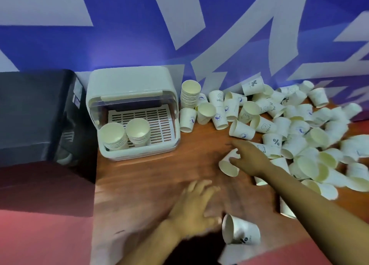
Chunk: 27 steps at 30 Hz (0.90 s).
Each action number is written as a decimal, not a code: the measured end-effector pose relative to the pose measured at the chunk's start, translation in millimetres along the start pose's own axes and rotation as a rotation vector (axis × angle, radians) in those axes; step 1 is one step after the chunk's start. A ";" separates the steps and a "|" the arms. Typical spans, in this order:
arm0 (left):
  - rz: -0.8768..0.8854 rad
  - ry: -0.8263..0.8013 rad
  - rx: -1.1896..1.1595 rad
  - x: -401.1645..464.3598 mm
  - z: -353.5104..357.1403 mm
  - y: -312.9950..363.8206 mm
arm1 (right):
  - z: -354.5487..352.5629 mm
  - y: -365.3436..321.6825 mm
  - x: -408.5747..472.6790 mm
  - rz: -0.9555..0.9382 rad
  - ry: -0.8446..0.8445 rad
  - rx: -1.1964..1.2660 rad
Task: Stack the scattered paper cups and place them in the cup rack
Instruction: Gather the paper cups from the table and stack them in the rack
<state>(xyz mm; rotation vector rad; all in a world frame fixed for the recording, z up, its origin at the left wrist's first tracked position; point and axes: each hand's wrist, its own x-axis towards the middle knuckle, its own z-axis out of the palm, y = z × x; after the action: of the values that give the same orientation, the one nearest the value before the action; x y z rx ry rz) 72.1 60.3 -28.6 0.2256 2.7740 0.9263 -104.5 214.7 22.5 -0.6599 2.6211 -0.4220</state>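
Nearest, a lone cup (pixel 240 231) lies on its side on the tabletop (pixel 151 170), just beside the left hand (pixel 194 206), whose fingers are spread and hold nothing. Beyond it the right hand (pixel 249 158), fingers parted, touches a tipped cup (pixel 228 165) at the edge of the scattered cups (pixel 311 136) but has not clamped on it. This looks like the gathering step: next, grip that cup and nest others; farther off, a loose stack (pixel 189 95) waits beside the cup rack (pixel 133 115), which already has two stacks (pixel 125 133)
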 end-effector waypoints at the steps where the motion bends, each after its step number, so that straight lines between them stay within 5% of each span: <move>1: -0.006 -0.070 0.028 1.3 9.7 7.2 | 0.9 8.6 -4.9 0.017 -0.003 -0.024; 6: 0.011 -0.246 0.105 12.0 47.4 33.1 | 9.6 32.5 -6.7 -0.031 -0.057 -0.195; 16: -0.193 -0.238 0.161 25.4 88.0 41.4 | 18.6 53.5 17.2 -0.380 -0.253 -0.610; 27: -0.393 -0.068 -0.069 22.3 66.4 47.8 | 32.4 70.8 17.8 -0.469 -0.186 -0.460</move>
<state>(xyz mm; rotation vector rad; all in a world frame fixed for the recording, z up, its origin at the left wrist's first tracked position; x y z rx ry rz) 70.5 140.9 -54.7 -0.2848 2.5812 0.8867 -131.4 259.2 -38.0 -1.4006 2.3804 0.1245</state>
